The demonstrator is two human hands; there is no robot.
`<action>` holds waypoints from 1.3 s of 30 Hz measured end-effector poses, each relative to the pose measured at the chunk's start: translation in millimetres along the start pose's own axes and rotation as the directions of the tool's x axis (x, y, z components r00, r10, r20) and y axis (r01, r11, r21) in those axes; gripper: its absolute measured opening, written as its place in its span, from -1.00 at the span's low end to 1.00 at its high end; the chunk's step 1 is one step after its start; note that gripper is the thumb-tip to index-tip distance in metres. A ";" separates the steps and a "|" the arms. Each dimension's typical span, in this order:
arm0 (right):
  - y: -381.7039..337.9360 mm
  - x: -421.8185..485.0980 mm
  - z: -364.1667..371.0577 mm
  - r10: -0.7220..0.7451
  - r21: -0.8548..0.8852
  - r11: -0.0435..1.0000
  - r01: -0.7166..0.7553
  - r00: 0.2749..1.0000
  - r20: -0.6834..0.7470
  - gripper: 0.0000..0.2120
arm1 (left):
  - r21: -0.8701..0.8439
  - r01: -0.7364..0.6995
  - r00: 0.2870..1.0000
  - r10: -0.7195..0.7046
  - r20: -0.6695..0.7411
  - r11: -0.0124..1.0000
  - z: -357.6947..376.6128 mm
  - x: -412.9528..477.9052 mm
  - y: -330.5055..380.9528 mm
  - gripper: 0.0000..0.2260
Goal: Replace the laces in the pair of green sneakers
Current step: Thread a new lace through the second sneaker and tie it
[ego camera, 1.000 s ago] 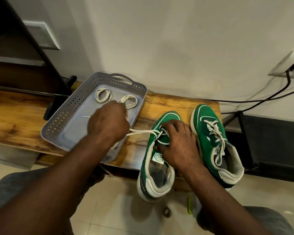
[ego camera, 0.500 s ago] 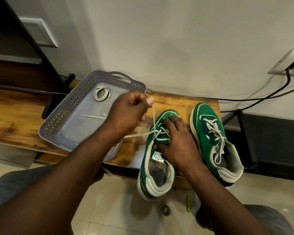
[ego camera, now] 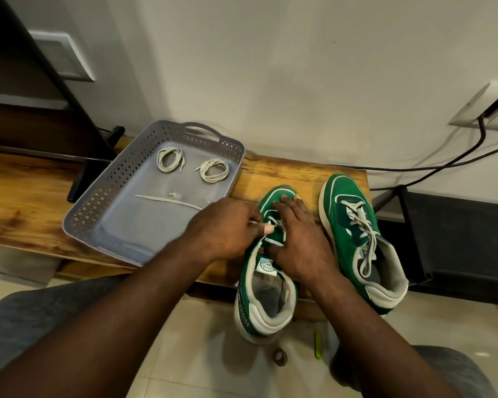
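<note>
Head view: two green sneakers on a wooden bench (ego camera: 299, 170), toes toward the wall. Left hand (ego camera: 224, 228), fingers curled, thumb and forefinger pinching a white lace (ego camera: 274, 241) at the eyelets of the nearer sneaker (ego camera: 266, 297), whose heel overhangs the bench edge. Right hand (ego camera: 296, 239) lies flat on that sneaker's forefoot, fingers straight and slightly apart, pressing on it. Second sneaker (ego camera: 357, 239) stands just beside it, to the right, laced. Grey perforated tray (ego camera: 104, 193), left of the shoes, holds two coiled laces (ego camera: 169, 159) and one straight lace (ego camera: 167, 200)
</note>
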State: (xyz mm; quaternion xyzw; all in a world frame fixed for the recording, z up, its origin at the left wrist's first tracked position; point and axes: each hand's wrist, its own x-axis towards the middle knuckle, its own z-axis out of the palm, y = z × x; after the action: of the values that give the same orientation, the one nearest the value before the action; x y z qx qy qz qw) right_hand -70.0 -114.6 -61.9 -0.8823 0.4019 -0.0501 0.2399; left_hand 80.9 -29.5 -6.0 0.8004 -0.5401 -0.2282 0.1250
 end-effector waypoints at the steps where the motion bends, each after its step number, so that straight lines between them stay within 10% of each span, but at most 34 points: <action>1: 0.7 0.2 0.7 0.002 0.001 1.000 -0.002 1.000 -0.003 -0.09 | 0.034 0.028 0.999 -0.029 0.036 0.999 3.7 0.7 1.1 -0.75; 4: 2.5 1.2 2.1 0.007 -0.008 1.000 -0.007 1.000 -0.004 -0.06 | 0.035 0.035 0.998 -0.033 -0.046 0.999 0.1 -0.2 5.1 -0.75; 6: 3.1 1.6 2.2 0.004 -0.013 1.000 -0.004 1.000 -0.004 -0.03 | -0.282 0.001 0.973 -0.066 -0.221 0.959 -17.2 -2.1 6.1 -0.77; 10: 2.9 1.1 1.1 0.011 0.006 1.000 -0.011 1.000 -0.008 -0.02 | -0.845 -0.166 0.836 -0.382 -0.394 0.508 -69.4 -8.5 -14.7 -0.73; 12: 2.7 0.6 1.0 0.015 0.006 1.000 -0.015 1.000 -0.010 -0.03 | -0.714 -0.046 0.757 -0.442 -0.481 0.698 -74.4 -7.5 -34.0 -0.77; 15: 2.7 0.2 0.8 0.022 0.015 1.000 -0.022 1.000 -0.007 -0.05 | -0.140 0.285 0.848 -0.318 -0.423 0.948 -60.1 -8.4 -42.1 -0.88; 17: 2.2 0.5 1.1 0.030 0.011 0.999 -0.030 1.000 0.001 -0.06 | -0.027 0.201 0.925 -0.199 -0.323 0.979 -46.9 -11.6 -27.4 -0.84; 23: 3.0 0.6 2.5 0.027 0.015 1.000 -0.027 1.000 -0.001 -0.08 | -0.012 0.011 0.998 -0.011 0.060 1.000 -1.2 -5.5 1.5 -0.79; 30: 3.7 3.3 2.3 0.028 0.004 1.000 -0.028 1.000 -0.003 -0.05 | -0.325 0.136 0.973 -0.188 -0.133 0.936 -11.5 0.6 -5.1 -0.77; 39: 6.3 3.1 -5.7 0.004 0.182 0.983 -0.003 1.000 -0.005 -0.13 | -0.321 0.249 0.964 -0.265 -0.006 0.914 -2.0 5.6 -4.4 -0.83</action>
State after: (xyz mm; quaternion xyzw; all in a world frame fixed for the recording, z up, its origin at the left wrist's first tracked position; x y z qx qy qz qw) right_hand -73.8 -122.6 -60.2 -0.8559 0.3976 -0.0883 0.3185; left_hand 87.2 -33.1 -7.5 0.8392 -0.3832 -0.3066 0.2343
